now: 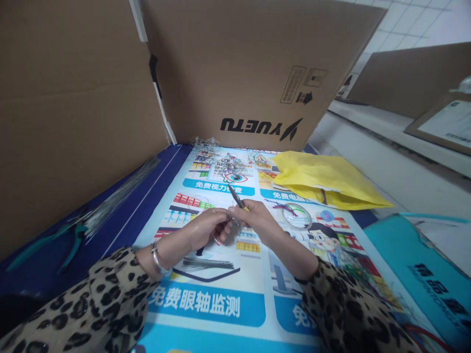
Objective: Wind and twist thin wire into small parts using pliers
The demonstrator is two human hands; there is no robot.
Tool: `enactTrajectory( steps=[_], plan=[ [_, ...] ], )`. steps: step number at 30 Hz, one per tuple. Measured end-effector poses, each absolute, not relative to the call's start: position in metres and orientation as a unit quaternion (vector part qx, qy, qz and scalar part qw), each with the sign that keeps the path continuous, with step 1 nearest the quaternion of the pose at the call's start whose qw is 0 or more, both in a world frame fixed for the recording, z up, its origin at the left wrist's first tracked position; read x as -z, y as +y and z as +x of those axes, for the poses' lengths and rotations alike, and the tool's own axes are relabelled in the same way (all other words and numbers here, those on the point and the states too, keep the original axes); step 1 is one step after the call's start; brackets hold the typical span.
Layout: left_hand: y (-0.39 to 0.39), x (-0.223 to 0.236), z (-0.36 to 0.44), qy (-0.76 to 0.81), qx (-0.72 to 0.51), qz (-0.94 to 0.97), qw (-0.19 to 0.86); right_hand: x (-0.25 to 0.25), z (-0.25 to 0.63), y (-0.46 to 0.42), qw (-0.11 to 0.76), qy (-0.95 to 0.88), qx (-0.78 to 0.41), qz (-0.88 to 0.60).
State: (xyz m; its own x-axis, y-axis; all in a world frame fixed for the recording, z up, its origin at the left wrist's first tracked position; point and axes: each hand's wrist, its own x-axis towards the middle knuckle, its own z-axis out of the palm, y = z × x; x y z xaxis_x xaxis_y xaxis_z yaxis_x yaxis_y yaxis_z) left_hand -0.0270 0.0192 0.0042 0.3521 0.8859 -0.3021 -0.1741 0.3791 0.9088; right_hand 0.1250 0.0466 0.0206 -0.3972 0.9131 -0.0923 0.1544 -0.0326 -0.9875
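My left hand (211, 228), with a silver bracelet at the wrist, is closed in a pinch on a thin wire (234, 223). A small red-and-white bit shows under its fingers. Close against it, my right hand (259, 220) is closed around a slim dark pointed tool (235, 196) with some yellow near the grip; its tip points up and away from me. Whether it is pliers or tweezers I cannot tell. Both hands meet above a printed sheet (206, 338). Beyond them lies a tangle of thin wires (230, 164).
Cardboard walls (221, 73) stand at the back and left. On the left lie a bundle of straight wires (121, 193) and teal-handled pliers (75, 240). Rightward are a yellow bag (324, 179), a clear round dish (309, 223) with coloured strands, and a teal bag (401, 255).
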Motion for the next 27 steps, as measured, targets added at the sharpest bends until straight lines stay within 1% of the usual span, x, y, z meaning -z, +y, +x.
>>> enactTrajectory(
  steps=[9,15,24,27],
  plan=[
    [0.02,-0.005,-0.029,0.435,-0.362,0.405,0.718,-0.022,0.128,0.05,0.345,-0.571,-0.613,-0.425],
    [0.019,-0.009,-0.029,0.424,-0.383,0.379,0.728,-0.019,0.133,0.055,0.342,-0.54,-0.661,-0.393],
    [0.019,-0.013,-0.028,0.426,-0.418,0.316,0.737,-0.021,0.134,0.054,0.309,-0.532,-0.672,-0.412],
    [0.018,-0.012,-0.028,0.418,-0.425,0.334,0.73,-0.024,0.133,0.051,0.32,-0.528,-0.676,-0.402]
  ],
)
